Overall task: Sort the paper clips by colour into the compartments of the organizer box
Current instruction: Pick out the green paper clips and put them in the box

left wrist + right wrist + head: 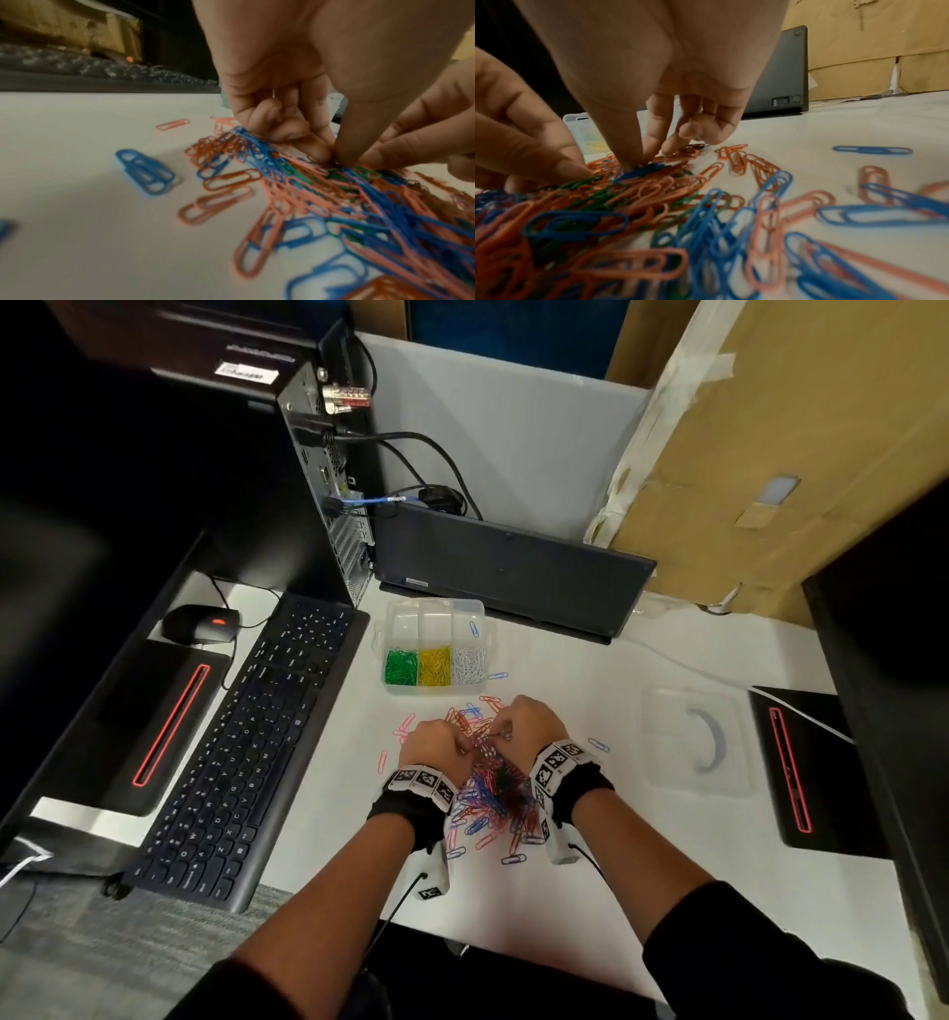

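Head view: our left hand point(434, 744) and right hand point(529, 724) meet fingertip to fingertip over the far end of the clip pile point(493, 793), mid-desk point(590, 891). The organizer box point(435, 654) sits straight beyond; keyboard point(251, 752) left, clear lid point(693, 742) right.

Left wrist: fingers point(318, 150) curled, tips pressed into tangled clips; which clip, we can't tell.

Right wrist: thumb and fingers point(628, 158) close on a blue bundle point(644, 171), lying crosswise.
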`<action>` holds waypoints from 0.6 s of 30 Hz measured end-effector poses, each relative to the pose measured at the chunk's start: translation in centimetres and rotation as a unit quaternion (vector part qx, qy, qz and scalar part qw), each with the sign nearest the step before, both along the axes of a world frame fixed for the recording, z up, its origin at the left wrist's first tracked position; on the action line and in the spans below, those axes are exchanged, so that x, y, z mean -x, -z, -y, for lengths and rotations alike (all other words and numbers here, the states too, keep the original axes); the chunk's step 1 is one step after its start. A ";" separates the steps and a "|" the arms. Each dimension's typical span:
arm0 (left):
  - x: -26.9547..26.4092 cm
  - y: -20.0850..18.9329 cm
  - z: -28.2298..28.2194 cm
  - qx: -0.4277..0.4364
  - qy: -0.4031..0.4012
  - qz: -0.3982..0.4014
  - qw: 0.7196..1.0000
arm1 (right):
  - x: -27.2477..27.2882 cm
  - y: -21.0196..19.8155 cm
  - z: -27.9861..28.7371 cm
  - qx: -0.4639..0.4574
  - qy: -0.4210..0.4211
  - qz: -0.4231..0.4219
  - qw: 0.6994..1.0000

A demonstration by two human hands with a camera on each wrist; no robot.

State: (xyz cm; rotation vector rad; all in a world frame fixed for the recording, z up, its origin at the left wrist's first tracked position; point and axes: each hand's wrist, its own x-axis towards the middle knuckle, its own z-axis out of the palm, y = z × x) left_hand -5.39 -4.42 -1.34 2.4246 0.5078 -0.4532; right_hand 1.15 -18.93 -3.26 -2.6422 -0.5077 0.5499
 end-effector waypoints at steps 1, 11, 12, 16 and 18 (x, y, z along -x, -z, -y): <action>0.0 0.0 0.0 0.003 -0.002 -0.002 1.000 | 0.0 0.0 0.1 -0.003 0.001 -0.006 1.000; 0.4 0.5 -0.6 0.065 -0.004 0.006 0.998 | -0.2 -0.4 1.7 -0.174 0.095 -0.078 0.977; 0.4 0.6 -0.8 0.076 -0.008 0.016 0.997 | -0.3 -0.4 1.9 -0.187 0.113 -0.090 0.972; 0.5 0.6 -2.0 0.108 -0.059 0.056 0.991 | -0.3 -1.0 3.2 -0.241 0.148 -0.199 0.938; 0.7 0.6 -2.8 0.143 -0.095 0.067 0.983 | -0.2 -1.1 3.7 -0.268 0.148 -0.217 0.927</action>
